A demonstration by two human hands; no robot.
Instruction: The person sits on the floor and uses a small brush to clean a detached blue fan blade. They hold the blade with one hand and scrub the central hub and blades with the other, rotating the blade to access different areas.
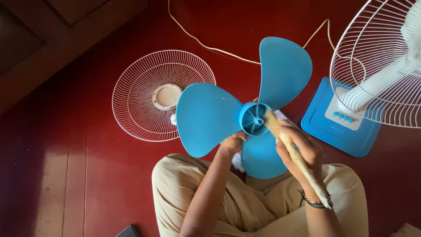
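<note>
Head view, looking down at a person seated cross-legged on a dark red floor (109, 175). The left hand (233, 143) is closed on the lower edge of a blue three-bladed fan propeller (210, 116), holding it up above the lap with its hub facing the camera. The right hand (302, 151) is wrapped around the handle of a pale, worn brush (291, 151), whose bristled end rests against the hub (254, 118) of the propeller; the handle runs down past a dark bracelet (313, 202) at the wrist. On the floor to the left, just beyond one blade, lies a detached white wire fan guard (140, 118) with a round cream centre plate. To the right stands the blue fan base (324, 131) with a white control panel and blue buttons, and above it the rear wire guard (377, 57) mounted on the white motor housing. A pale power cord (206, 46) crosses the floor behind the propeller.
</note>
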